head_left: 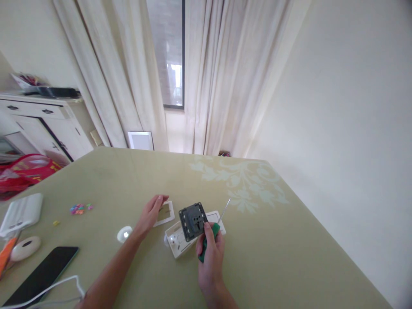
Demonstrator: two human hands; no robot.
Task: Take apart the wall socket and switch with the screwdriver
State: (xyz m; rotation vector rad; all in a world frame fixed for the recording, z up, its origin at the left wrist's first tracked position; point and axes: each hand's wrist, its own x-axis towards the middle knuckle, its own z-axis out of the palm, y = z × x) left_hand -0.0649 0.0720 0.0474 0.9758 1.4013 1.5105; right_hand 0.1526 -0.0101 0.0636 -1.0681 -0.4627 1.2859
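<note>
My right hand [211, 257] is closed around the green handle of a screwdriver [216, 229], its metal shaft pointing up and to the right. Between thumb and fingers the same hand also holds a dark grey socket module [193, 221], tilted, with small slots in its face. Beneath it on the table lies a white wall box [177, 246], partly covered by the module and the hand. To the left, my left hand [152, 214] has its fingers together at the edge of a white rectangular frame [165, 223], whose left side it hides.
Left of my arm are a round white object [124, 234], small colourful pieces [79, 209], a black phone [45, 274], a white cable [61, 281], a white oval device [25, 248] and a white case [24, 210]. A wall [347, 128] borders the table [273, 257] at right.
</note>
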